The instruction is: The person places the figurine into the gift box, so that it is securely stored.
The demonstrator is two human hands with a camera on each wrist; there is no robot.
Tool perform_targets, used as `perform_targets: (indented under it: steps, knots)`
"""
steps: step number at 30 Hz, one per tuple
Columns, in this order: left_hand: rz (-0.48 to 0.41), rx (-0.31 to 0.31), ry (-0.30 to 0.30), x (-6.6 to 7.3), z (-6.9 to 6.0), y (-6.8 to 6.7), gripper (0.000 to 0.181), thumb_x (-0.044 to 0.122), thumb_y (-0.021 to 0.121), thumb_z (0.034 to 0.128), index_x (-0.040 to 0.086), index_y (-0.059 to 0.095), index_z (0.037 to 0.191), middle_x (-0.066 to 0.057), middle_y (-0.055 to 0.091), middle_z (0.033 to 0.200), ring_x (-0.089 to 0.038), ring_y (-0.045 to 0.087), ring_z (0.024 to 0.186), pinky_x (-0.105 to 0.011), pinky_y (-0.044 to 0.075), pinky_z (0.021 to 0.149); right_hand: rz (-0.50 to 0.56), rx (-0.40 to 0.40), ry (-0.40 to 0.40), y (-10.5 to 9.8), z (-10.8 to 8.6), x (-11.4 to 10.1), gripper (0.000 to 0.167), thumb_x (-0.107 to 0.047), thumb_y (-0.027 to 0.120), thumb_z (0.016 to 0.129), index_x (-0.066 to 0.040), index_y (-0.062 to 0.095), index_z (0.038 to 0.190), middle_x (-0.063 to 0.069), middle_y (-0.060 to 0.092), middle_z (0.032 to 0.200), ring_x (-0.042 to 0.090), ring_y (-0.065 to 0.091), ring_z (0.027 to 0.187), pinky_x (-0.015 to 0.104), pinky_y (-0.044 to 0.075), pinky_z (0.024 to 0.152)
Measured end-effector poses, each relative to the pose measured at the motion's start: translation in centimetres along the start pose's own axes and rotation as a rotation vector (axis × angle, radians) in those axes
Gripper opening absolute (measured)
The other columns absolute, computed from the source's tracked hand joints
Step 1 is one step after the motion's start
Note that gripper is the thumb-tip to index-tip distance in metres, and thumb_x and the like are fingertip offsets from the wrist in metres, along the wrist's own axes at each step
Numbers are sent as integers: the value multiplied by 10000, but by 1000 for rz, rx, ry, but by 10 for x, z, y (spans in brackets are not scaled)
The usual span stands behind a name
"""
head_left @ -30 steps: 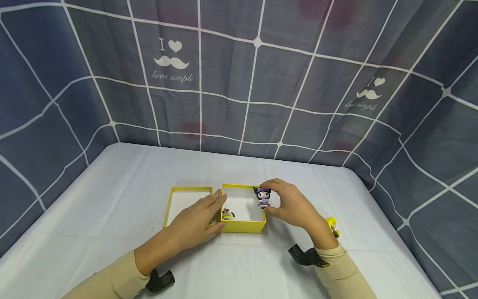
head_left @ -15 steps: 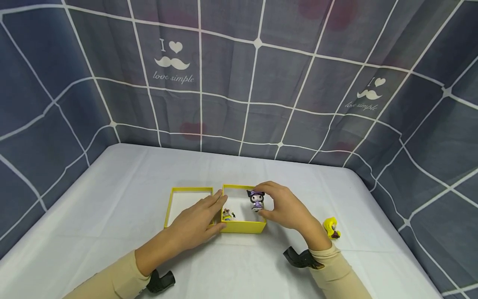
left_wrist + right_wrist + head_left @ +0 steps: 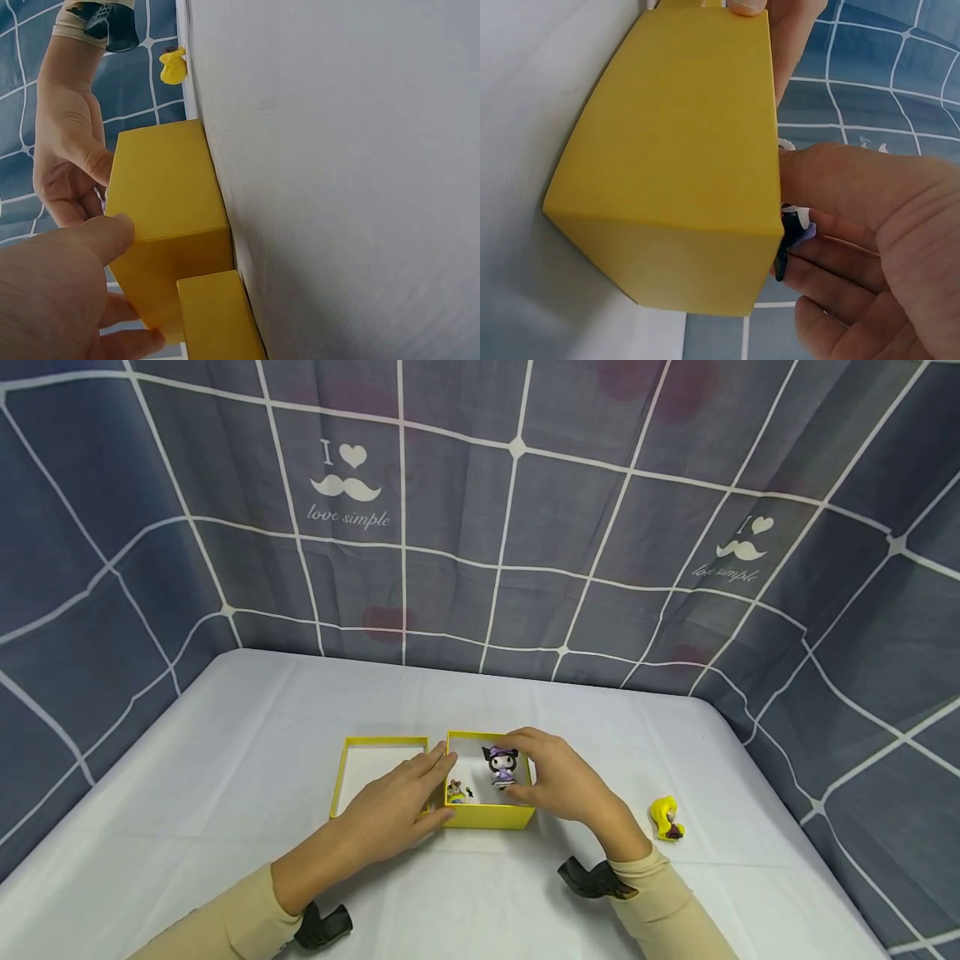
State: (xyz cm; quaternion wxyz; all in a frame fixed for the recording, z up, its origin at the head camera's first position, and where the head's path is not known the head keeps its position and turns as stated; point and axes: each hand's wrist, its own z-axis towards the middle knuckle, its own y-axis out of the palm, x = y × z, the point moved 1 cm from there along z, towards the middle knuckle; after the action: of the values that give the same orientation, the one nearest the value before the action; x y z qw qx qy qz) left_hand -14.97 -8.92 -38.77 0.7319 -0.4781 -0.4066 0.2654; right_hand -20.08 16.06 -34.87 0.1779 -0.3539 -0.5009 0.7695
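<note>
My right hand (image 3: 558,777) pinches a small figurine (image 3: 501,766) with a black hood and a purple dress, holding it upright over the inside of a yellow box (image 3: 491,816). In the right wrist view the box wall (image 3: 667,135) hides much of the figurine (image 3: 799,225). My left hand (image 3: 393,797) rests on the left side of the box with fingers extended; its thumb (image 3: 116,232) touches the box edge in the left wrist view. Inside the box, at the near left corner, lies a second small figurine (image 3: 456,791) with yellow and brown parts.
A shallow yellow-rimmed lid (image 3: 386,741) with a white inside lies left of the box, partly under my left hand. A yellow figurine (image 3: 666,818) lies on the white tabletop to the right. A grey checked curtain (image 3: 450,527) hangs behind the table.
My right hand has moved left and slightly toward me, carrying the black-hooded figurine from the box's right edge to over its middle. The left hand has stayed in place.
</note>
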Motion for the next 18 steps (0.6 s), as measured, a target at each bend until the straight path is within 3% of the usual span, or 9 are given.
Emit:
perform_targets:
  steps: [18]
  knots:
    - [13, 3, 11, 1, -1, -1, 706, 449, 631, 933, 99, 396, 1498, -117, 300, 1564, -347, 394, 1359, -487, 428, 1017, -23, -39, -7, 12, 12, -2, 561, -194, 825, 723, -86, 647, 1244, -57, 641, 1152, 114, 594, 1061, 330, 487, 937]
